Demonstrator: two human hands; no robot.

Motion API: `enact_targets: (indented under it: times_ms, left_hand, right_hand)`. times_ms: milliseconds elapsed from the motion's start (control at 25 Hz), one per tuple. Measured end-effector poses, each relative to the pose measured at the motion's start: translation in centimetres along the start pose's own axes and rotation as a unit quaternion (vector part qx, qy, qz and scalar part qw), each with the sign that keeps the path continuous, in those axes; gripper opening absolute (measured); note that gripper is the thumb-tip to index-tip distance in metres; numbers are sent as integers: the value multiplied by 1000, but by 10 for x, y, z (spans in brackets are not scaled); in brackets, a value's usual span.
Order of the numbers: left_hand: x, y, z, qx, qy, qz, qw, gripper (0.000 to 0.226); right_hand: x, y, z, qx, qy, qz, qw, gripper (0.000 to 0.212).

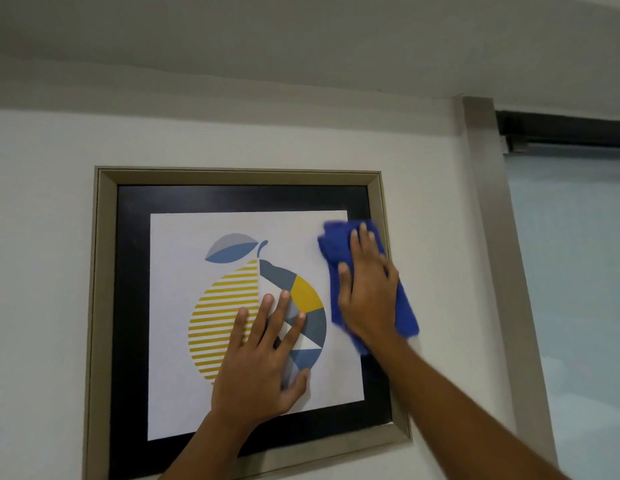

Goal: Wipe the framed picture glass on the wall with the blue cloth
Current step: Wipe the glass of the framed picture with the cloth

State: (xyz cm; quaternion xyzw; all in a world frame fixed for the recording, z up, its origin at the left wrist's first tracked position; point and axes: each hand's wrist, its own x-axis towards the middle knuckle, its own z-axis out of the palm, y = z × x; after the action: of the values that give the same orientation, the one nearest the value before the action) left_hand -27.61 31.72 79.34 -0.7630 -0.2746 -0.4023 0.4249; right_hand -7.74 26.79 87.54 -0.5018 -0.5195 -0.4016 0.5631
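Observation:
A framed picture (104, 306) hangs on the white wall, with a beige frame, a black mat and a print of a striped yellow and blue-grey fruit under glass (176, 271). My left hand (263, 355) lies flat on the glass over the fruit, fingers spread, holding nothing. My right hand (367, 289) presses the crumpled blue cloth (405, 313) against the picture's right side, where the cloth overlaps the mat and the frame's right edge. The cloth hides part of that edge.
A beige door or window jamb (492, 237) runs down the wall right of the picture. Beyond it is a frosted glass panel (578, 271) under a dark rail (561, 129). The ceiling meets the wall above.

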Motion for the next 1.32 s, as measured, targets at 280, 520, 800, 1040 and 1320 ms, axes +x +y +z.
enact_targets:
  times_ms: [280, 520, 800, 1040, 1320]
  left_hand:
    - [1, 1, -2, 3, -12, 0, 1000, 82]
    - [5, 5, -8, 15, -50, -3, 999, 80]
    - [3, 3, -8, 23, -48, 14, 998, 84]
    - [3, 5, -11, 26, -44, 11, 999, 81]
    - [3, 6, -15, 24, -77, 6, 997, 85]
  right_hand:
    - [-26, -3, 18, -1, 60, 36, 998, 62]
    - [-135, 14, 15, -6, -10, 30, 999, 70]
    - [64, -11, -2, -71, 4, -19, 997, 66]
    - [-123, -5, 9, -49, -11, 71, 996, 71]
    - [-19, -4, -9, -20, -34, -4, 999, 71]
